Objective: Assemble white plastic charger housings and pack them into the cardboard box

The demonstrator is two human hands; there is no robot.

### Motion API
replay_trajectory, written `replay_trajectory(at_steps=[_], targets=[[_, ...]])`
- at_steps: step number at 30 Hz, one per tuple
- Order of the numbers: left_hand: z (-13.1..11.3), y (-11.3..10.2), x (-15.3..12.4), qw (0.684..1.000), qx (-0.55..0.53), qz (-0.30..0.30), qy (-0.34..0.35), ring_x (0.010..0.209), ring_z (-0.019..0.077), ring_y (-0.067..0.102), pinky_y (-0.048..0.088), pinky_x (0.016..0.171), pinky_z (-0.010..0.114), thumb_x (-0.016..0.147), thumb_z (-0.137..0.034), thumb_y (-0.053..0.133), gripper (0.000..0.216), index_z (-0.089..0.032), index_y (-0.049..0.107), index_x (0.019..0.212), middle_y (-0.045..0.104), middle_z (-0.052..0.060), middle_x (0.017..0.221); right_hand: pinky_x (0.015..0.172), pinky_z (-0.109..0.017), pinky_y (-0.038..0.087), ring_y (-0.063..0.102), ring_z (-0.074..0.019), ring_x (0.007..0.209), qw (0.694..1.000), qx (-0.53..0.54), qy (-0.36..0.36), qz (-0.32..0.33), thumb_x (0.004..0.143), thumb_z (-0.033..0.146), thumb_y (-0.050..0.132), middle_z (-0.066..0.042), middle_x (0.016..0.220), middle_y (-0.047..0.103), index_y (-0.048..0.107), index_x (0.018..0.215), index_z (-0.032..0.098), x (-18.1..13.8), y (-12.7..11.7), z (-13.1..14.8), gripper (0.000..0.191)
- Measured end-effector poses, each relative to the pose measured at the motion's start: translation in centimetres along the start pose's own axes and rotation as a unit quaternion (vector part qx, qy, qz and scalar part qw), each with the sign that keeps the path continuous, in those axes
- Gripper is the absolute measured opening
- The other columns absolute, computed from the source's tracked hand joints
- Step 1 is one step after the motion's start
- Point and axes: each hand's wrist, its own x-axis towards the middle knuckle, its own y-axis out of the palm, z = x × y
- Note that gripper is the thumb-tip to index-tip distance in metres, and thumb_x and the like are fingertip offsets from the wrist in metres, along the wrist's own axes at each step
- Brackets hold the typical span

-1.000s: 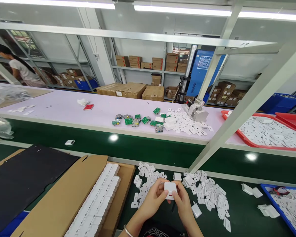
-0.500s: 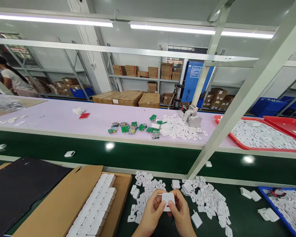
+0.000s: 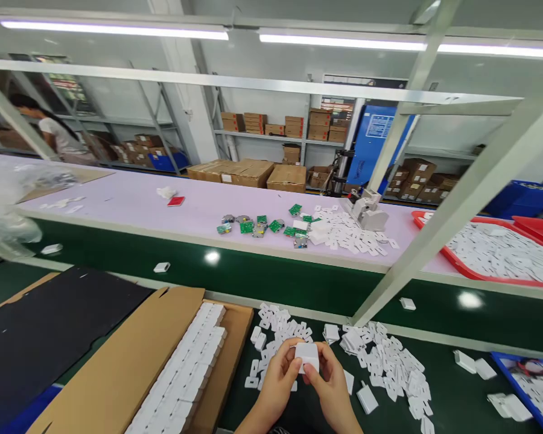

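Note:
A small white plastic case [image 3: 307,354] is held up between my two hands. My left hand [image 3: 279,375] grips its left side with thumb and fingers, and my right hand [image 3: 329,378] grips its right side. Just behind and left of my hands lies a heap of flat white plastic pieces [image 3: 278,322]. A larger pile of similar white pieces [image 3: 391,367] spreads to the right. Near my right hand, a loose white case [image 3: 367,398] rests on the dark green bench.
An open cardboard box [image 3: 239,328] with rows of white cases [image 3: 181,367] stands at left. A blue-edged tray [image 3: 522,386] sits right. A slanted metal post [image 3: 416,247] rises before a raised shelf bearing green circuit boards [image 3: 247,227] and a red tray [image 3: 450,256].
The camera view has swung slightly left. In my hands, the white case has been turned, and its dark red mark no longer shows. Both hands still hold it.

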Motion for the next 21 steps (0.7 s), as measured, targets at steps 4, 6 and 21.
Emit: replay_trajectory(at_steps=[4,6,21], targets=[[-1.0,-2.6,0.4,0.994,-0.052,0.095,-0.018,0.109,0.0256,0.068,0.053,0.097,0.040,0.089,-0.059,0.076,0.058,-0.025,0.065,0.134,0.073,0.011,0.118,0.090,-0.042,0.059,0.066,-0.0289,0.106,1.000,-0.006,-0.025,0.013,0.090,0.051,0.076,-0.009,0.111,0.066,0.068,0.122,0.026,0.6,0.7,-0.6,0.041],[-1.5,-4.2,0.6,0.987,-0.072,0.137,-0.033,0.115,0.0259,0.067,0.052,0.099,0.041,0.087,-0.056,0.079,0.065,-0.027,0.060,0.142,0.071,0.012,0.123,0.098,-0.046,0.057,0.066,-0.0311,0.114,0.999,-0.011,-0.039,0.029,0.089,0.047,0.078,-0.010,0.118,0.065,0.067,0.126,0.029,1.1,1.0,-0.8,0.043],[-4.1,-8.8,-0.5,0.988,0.095,0.020,0.117,0.116,0.0267,0.061,0.049,0.104,0.039,0.087,-0.051,0.078,0.050,-0.022,0.070,0.127,0.062,0.011,0.123,0.098,-0.041,0.053,0.064,-0.0272,0.110,0.993,-0.038,-0.096,0.054,0.092,0.045,0.073,-0.007,0.117,0.063,0.067,0.125,0.029,1.9,6.4,1.2,0.037]])
